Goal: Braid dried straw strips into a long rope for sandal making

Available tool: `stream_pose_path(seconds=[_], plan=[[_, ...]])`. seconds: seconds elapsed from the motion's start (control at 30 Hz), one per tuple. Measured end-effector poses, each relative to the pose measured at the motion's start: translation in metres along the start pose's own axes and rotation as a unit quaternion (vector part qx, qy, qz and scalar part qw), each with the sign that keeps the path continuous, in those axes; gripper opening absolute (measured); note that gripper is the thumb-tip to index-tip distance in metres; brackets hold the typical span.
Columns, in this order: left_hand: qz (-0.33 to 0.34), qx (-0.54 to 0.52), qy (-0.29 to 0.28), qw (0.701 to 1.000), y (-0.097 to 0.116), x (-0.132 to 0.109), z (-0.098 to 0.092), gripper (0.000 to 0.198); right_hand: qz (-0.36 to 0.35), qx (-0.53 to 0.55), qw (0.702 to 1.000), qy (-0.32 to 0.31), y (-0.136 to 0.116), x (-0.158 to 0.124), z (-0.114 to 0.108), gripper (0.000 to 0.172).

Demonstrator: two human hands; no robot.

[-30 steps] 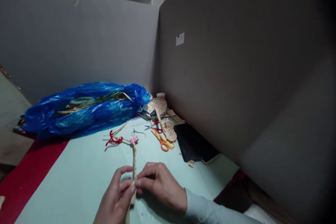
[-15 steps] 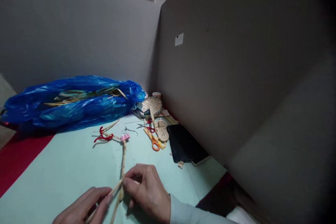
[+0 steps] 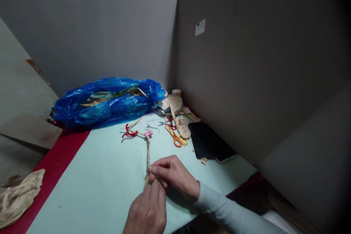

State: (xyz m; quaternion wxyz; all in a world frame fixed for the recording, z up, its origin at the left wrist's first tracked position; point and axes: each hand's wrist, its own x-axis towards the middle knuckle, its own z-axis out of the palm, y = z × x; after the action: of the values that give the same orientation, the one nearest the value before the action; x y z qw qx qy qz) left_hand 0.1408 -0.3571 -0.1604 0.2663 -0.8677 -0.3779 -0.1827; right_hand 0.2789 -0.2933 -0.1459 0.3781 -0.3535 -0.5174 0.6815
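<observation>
Straw braid, near mat edge, pinched by left hand, right hand.

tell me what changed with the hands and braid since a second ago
The left hand, which had swung out low to the left, came back to the braid on the near side of the right hand. The right hand kept its pinch on it. Clip, scissors and bag lie as before.

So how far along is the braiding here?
Done: a braid runs from the pink clip to the right hand. In hand: that hand pinches its end; the left hand grips loose strands. Left: those strands look unbraided, nothing tied off.
</observation>
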Motion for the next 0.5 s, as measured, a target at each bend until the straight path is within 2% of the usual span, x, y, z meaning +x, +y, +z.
stream_pose_path(seconds=[0.07,0.1,0.13,0.2,0.23,0.3,0.37,0.4,0.43,0.5], plan=[[-0.061,-0.122,-0.046,0.990,-0.012,0.000,-0.007,0.022,-0.007,0.000,1.000,0.010,0.000,-0.002,0.000,0.028],[-0.112,-0.203,-0.077,0.970,-0.020,0.002,-0.011,0.021,-0.006,-0.003,1.000,0.016,-0.001,-0.003,0.000,0.030],[-0.187,-0.275,-0.101,0.938,-0.030,0.005,-0.015,0.021,-0.004,-0.008,1.000,0.020,-0.002,-0.004,0.000,0.030],[-0.329,-0.382,-0.126,0.854,-0.048,0.013,-0.018,0.028,-0.003,-0.020,0.999,0.025,-0.005,-0.005,0.000,0.028],[-0.374,-0.434,-0.133,0.809,-0.055,0.018,-0.017,0.026,-0.005,-0.025,0.999,0.026,-0.005,-0.005,0.000,0.027],[-0.395,-0.574,-0.161,0.699,-0.062,0.028,-0.012,0.025,-0.013,-0.011,1.000,0.011,-0.006,-0.005,0.000,0.028],[-0.381,-0.692,-0.186,0.585,-0.061,0.035,-0.004,0.024,-0.027,0.011,1.000,-0.011,-0.004,-0.005,0.000,0.029],[-0.378,-0.729,-0.191,0.538,-0.059,0.037,0.000,0.024,-0.032,0.014,0.999,-0.016,-0.003,-0.006,-0.001,0.028],[-0.381,-0.753,-0.191,0.502,-0.056,0.038,0.003,0.024,-0.035,0.008,0.999,-0.016,-0.002,-0.006,-0.002,0.027],[-0.403,-0.772,-0.187,0.454,-0.052,0.036,0.006,0.024,-0.040,-0.027,0.999,-0.001,0.002,-0.007,-0.003,0.023]])
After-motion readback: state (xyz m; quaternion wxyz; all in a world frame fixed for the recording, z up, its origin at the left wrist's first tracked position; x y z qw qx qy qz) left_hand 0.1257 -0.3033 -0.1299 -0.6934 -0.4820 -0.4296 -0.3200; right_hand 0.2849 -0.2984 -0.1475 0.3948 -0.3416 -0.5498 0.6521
